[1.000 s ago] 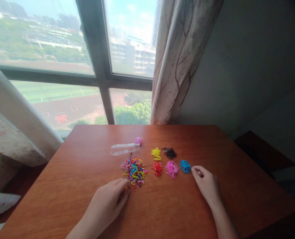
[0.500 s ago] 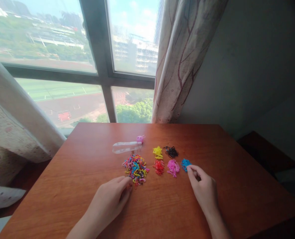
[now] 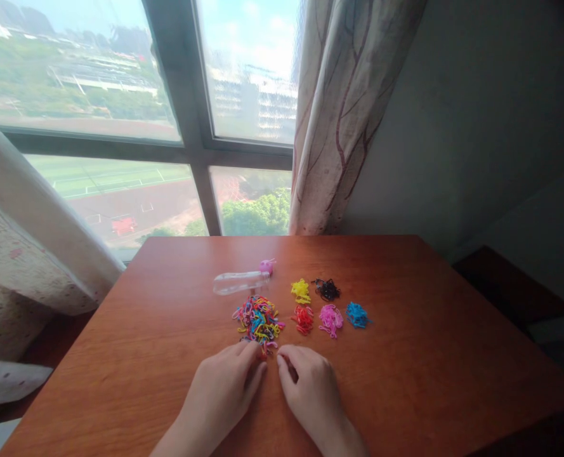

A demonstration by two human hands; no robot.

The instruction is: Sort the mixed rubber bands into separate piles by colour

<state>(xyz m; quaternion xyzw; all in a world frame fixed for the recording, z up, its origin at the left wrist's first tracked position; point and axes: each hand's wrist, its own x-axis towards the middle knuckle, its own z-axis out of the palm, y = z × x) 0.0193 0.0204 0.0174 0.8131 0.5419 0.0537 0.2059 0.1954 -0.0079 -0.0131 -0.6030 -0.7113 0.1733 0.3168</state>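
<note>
A mixed heap of small coloured rubber bands (image 3: 257, 319) lies on the wooden table (image 3: 429, 355). To its right sit sorted little piles: yellow (image 3: 301, 291), black (image 3: 327, 289), red (image 3: 303, 319), pink (image 3: 330, 320) and blue (image 3: 357, 315). My left hand (image 3: 224, 390) rests at the heap's near edge, fingers curled, fingertips touching the bands. My right hand (image 3: 310, 387) lies right beside it, its fingers pinched at the heap's near edge; what they hold is too small to name.
A clear plastic bottle (image 3: 236, 283) lies on its side behind the heap, with a pink cap (image 3: 265, 266) at its mouth. A window and patterned curtains (image 3: 343, 114) stand beyond the table's far edge. A dark wall is at the right.
My right hand has left the blue pile and moved left to the near edge of the mixed heap, beside my left hand. The left hand has barely shifted.
</note>
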